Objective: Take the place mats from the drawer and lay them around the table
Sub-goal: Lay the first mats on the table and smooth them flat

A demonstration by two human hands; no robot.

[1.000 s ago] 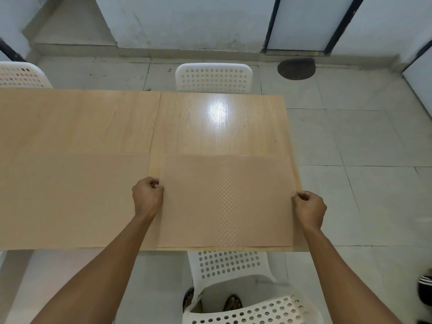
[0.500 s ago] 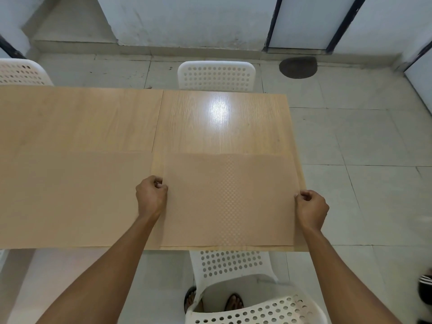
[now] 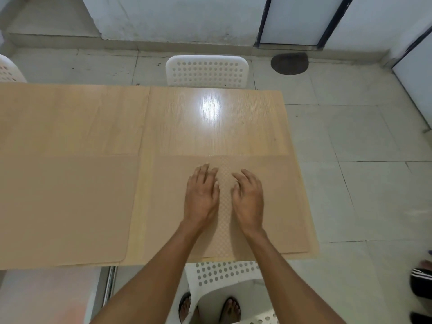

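Note:
A tan place mat [image 3: 280, 202] with a dotted centre strip lies flat on the near right end of the wooden table [image 3: 210, 122]. My left hand [image 3: 202, 195] and my right hand [image 3: 247, 197] rest palm-down on its middle, side by side, fingers spread, holding nothing. A second tan place mat [image 3: 65, 206] lies flat to the left on the same near edge, a narrow strip of bare table between the two mats.
A white perforated chair [image 3: 207, 70] stands at the far side of the table, another [image 3: 9, 71] at the far left, and one [image 3: 229, 277] just below me. A dark floor mat [image 3: 289, 63] lies by the wall. A sandalled foot [image 3: 422, 279] is at the right edge.
Both hands have let go of the right mat's side edges and moved inward onto its middle, now lying flat and open.

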